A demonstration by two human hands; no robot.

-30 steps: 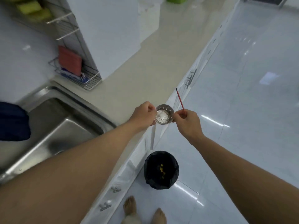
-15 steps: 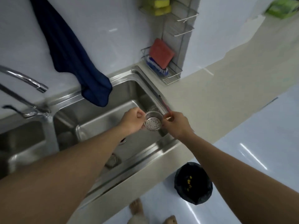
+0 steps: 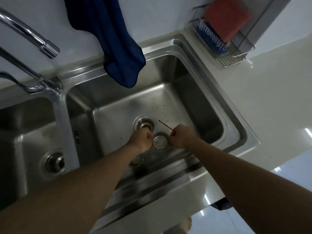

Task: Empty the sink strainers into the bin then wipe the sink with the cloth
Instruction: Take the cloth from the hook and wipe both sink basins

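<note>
A small round metal strainer point(image 3: 160, 144) is held over the right basin of the steel sink point(image 3: 199, 92), pinched between both hands. My left hand point(image 3: 141, 141) grips its left rim. My right hand point(image 3: 182, 138) touches its right rim and also holds a thin red stick point(image 3: 166, 126) pointing up and left. The open drain hole point(image 3: 144, 124) lies just behind my left hand. A dark blue cloth point(image 3: 116, 48) hangs on the wall over the basin's back edge. The left basin's drain point(image 3: 54, 162) has its fitting in place.
A chrome faucet point(image 3: 28, 32) arches over the divider at the left. A wire rack point(image 3: 234, 54) at the back right holds a red sponge point(image 3: 226, 17) and a blue brush point(image 3: 212, 39). A pale counter point(image 3: 270, 102) runs right. A dark bin's edge point(image 3: 221, 206) shows below the counter.
Both hands carried the strainer and stick from above the bin back over the counter and down into the right basin, near the drain hole. The view swung left onto the sink.
</note>
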